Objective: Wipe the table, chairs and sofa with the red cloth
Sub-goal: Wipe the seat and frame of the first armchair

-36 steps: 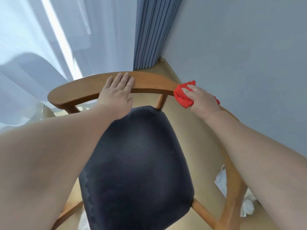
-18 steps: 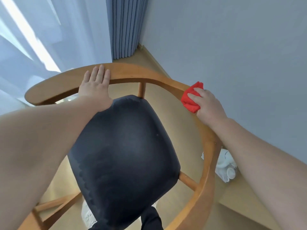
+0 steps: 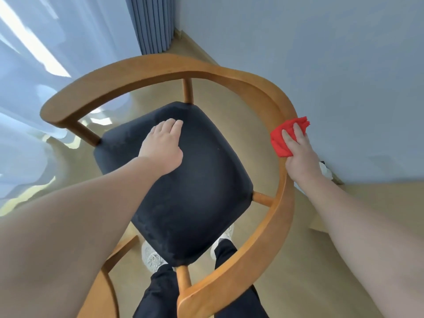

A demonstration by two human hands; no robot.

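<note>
A wooden chair with a curved back-and-arm rail (image 3: 229,73) and a dark padded seat (image 3: 195,191) stands below me. My right hand (image 3: 300,157) holds the bunched red cloth (image 3: 281,140) against the rail on its right side, fingers laid over the cloth, thumb hidden. My left hand (image 3: 163,145) lies palm down over the back part of the seat, fingers relaxed and holding nothing.
A pale wall (image 3: 321,53) runs close behind the chair's right side. Blue curtains (image 3: 151,24) and sheer white drapes (image 3: 34,65) hang at the back left. My feet in white shoes (image 3: 151,257) stand under the seat's front edge on the light floor.
My left hand has come off the back rail and down onto the seat. My right hand has slid the red cloth along the rail toward the right arm. My view has tilted further down.
</note>
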